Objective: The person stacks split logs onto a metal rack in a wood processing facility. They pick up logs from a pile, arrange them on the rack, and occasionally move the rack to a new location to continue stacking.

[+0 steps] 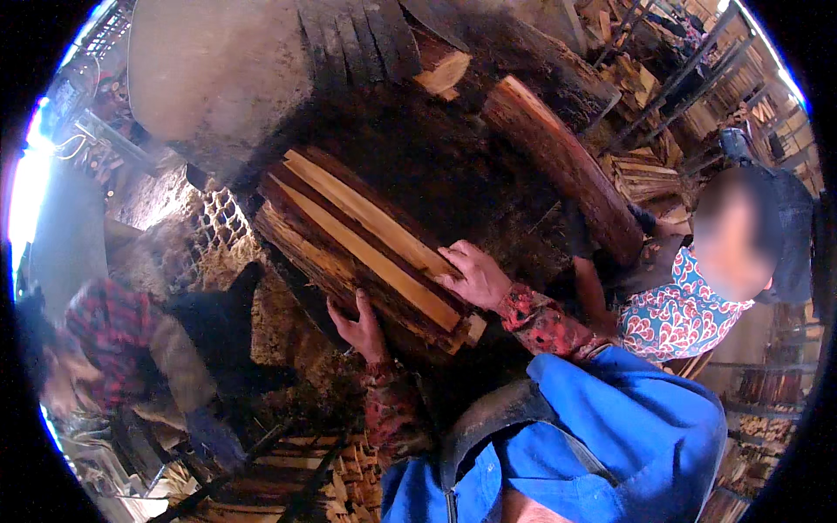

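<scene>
Several long bark-edged wood slabs (366, 253) lie side by side in front of me, their pale sawn faces showing between dark bark. At their near left edge is my left hand (359, 333), thumb and fingers spread against the bark. My right hand (477, 274) bends its fingers over the right edge of the slabs near their closer end. Whether its fingertips reach underneath is hidden.
A large round metal saw guard (218, 70) stands beyond the slabs. On the right, a co-worker in a patterned top (676, 305) holds a long split log (567, 166). Another person in a checked shirt (118, 336) bends at left. Stacked wood (288, 466) lies below.
</scene>
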Demonstrator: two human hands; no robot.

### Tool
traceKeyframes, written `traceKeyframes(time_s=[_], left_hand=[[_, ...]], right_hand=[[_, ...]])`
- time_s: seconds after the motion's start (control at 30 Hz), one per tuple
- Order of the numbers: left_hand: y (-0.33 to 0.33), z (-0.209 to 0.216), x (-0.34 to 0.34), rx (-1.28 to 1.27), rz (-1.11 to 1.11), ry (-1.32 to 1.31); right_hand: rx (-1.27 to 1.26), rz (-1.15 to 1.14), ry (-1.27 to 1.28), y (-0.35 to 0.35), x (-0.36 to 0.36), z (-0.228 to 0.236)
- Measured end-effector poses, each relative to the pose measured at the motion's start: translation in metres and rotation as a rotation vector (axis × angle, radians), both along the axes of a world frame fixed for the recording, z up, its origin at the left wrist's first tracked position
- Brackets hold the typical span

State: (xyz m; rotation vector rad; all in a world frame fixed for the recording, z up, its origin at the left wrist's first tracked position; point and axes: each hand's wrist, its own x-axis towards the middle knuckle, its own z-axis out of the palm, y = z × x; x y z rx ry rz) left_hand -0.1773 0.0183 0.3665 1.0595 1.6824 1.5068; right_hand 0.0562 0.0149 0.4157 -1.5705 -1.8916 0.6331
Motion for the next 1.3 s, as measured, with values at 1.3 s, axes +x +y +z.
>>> traceKeyframes(time_s=[1.3], left_hand=[[-0.077,-0.084,-0.168,0.064,0.001,-0.168]], right_hand=[[0.254,-0.377,-0.763,0.227,0.046,0.034]])
